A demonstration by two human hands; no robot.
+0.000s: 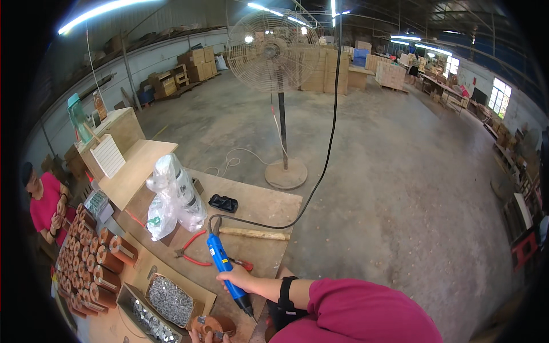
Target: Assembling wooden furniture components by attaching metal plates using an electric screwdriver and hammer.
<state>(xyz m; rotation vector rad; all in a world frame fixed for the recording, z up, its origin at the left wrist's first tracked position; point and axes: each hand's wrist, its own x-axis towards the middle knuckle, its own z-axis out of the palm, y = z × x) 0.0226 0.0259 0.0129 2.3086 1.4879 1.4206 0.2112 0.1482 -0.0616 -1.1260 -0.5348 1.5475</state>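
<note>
Reddish-brown, cylindrical wooden-looking piece sits at the bottom edge of my head view, at the near side of the brown worktable, partly cropped. Left hand is mostly out of frame; I see a few fingers at the piece's near side, a bit apart, but can't tell how firmly they press. Right hand has its fingers wrapped round the blue-and-black, pen-shaped power screwdriver. I read the driver as tilted, tip down and just right of the piece; can't tell if they touch. Black power cable runs from its top end, across the table and up. Left of the piece I have two open cardboard boxes: a wide one of small grey metal parts and a narrow one of shiny silver metal parts. Further left, a tight cluster of similar brown cylinders. Beyond the driver: red-handled pliers, pale wooden stick, black plastic tray, clear plastic-wrapped bundle. Far left, co-worker in a pink top, hands close together.
</note>
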